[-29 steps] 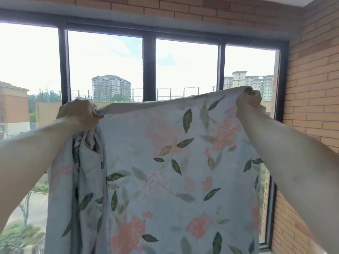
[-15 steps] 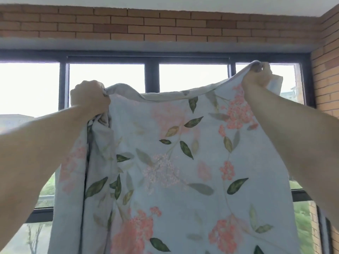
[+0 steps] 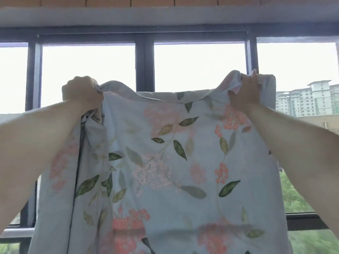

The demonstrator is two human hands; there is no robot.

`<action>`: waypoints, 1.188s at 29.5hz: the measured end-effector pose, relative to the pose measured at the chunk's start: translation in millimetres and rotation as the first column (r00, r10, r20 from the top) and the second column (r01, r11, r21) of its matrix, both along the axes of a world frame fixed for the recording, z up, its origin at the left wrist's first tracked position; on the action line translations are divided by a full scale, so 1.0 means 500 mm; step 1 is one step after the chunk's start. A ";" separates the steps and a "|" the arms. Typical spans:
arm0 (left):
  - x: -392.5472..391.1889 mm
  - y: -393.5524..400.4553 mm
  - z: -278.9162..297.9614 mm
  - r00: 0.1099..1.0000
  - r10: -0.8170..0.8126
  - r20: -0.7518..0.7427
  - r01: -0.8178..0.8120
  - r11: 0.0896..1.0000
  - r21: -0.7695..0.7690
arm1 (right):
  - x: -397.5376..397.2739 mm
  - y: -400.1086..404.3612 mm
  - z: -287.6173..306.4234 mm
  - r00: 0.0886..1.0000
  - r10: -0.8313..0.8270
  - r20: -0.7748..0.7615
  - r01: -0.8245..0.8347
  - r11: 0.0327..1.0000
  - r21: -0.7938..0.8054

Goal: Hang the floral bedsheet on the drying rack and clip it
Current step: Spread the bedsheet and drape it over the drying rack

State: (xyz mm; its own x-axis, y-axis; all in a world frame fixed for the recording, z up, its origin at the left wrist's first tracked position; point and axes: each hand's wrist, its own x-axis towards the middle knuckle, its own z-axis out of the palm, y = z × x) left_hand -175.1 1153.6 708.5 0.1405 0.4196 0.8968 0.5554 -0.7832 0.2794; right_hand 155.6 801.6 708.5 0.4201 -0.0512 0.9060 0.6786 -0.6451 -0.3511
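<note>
In front of me, nearest the camera, my two forearms reach up and outward. My left hand (image 3: 82, 94) is balled into a fist, fingers curled tight around a bunched wad of the floral bedsheet (image 3: 165, 162); gathered folds spill down below it along my wrist. My right hand (image 3: 244, 90) pinches the top edge near a corner, thumb on the near face and fingers wrapped over the hem, one fingertip poking up above the cloth.

Between my hands the top edge sags in a shallow curve, and the sheet hangs down in front of me past the bottom of the view. Beyond it stands the window frame (image 3: 145, 66) with its dark mullions, a grey lintel and brick above, and apartment blocks (image 3: 304, 99) far off to the right.

I see no drying rack and no clips from here, so I judge the sheet is not yet hung. That is the first risk: I would be lifting toward a bar I cannot see, with the cloth itself blocking my forward view, and could miss it or drape only a narrow lip that slides back off. The uneven grip is the second: the left side is bunched, the right spread, so the sheet may land skewed with a thick lump that a clip cannot close over. The light right-hand pinch could also slip under the sheet's weight.
</note>
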 end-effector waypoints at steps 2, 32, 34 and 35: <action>0.055 0.028 -0.043 0.995 -0.031 -0.094 0.023 0.996 -0.085 | 0.067 0.019 -0.050 0.995 -0.060 -0.075 0.057 0.998 -0.035; 0.349 0.212 -0.588 0.599 -0.159 -0.785 -0.227 0.906 -0.357 | 0.207 0.097 -0.631 0.444 -0.627 -0.641 -0.359 0.531 -0.768; 0.344 0.216 -0.613 0.545 -0.195 -0.815 -0.239 0.896 -0.375 | 0.184 0.099 -0.629 0.383 -0.637 -0.669 -0.421 0.524 -0.740; 0.344 0.219 -0.621 0.520 -0.217 -0.826 -0.244 0.889 -0.386 | 0.179 0.098 -0.629 0.367 -0.661 -0.655 -0.442 0.495 -0.748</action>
State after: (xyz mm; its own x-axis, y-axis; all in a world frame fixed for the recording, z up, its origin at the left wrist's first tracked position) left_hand -2.9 1263.2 397.9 0.7050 0.7036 0.0888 0.7085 -0.7045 -0.0420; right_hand 245.1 850.8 393.9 0.9184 0.2082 -0.3364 0.2472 -0.9659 0.0769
